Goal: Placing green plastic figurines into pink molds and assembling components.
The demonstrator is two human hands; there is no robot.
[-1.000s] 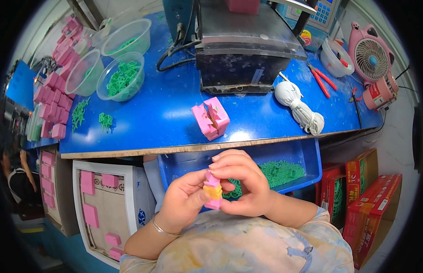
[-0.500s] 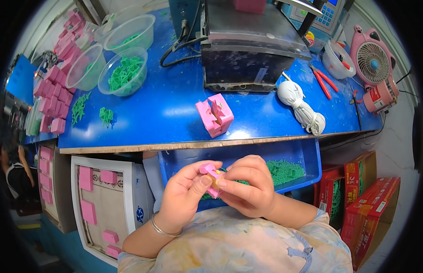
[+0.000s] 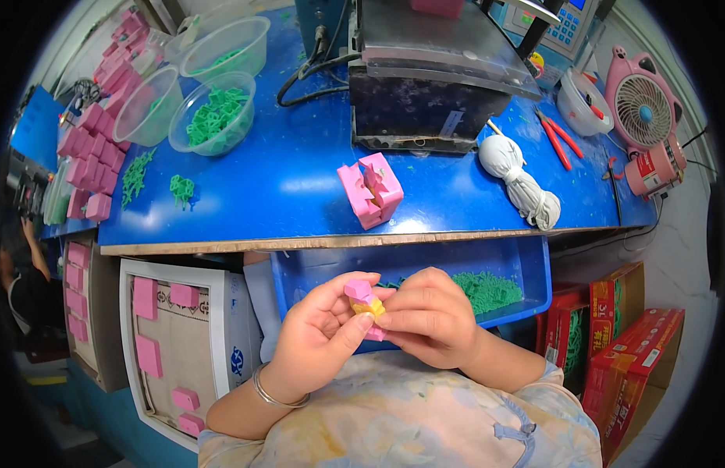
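Note:
Above my lap, my left hand (image 3: 322,320) is closed around a small pink plastic piece (image 3: 358,291) with a yellow part (image 3: 369,307) set against it. My right hand (image 3: 433,316) pinches the same piece from the other side, its thumb and fingertips at the yellow part. Fingers hide much of the piece, so its exact kind cannot be made out. Beyond my hands, a pink block (image 3: 371,191) with cut-out openings stands on the blue table (image 3: 284,207) near its front edge. Below and behind my hands is a blue tray (image 3: 413,264) holding small green pieces (image 3: 487,295).
A black machine (image 3: 433,101) stands at the back. Clear bowls (image 3: 214,144) with green pieces and stacked pink blocks (image 3: 89,168) are at left. A white cloth bundle (image 3: 520,183), red-handled pliers (image 3: 557,140) and a pink fan (image 3: 643,105) are at right, red cartons (image 3: 632,382) below.
Both hands have turned the piece slightly, and more of its yellow part shows between the fingers. The view has shifted a little.

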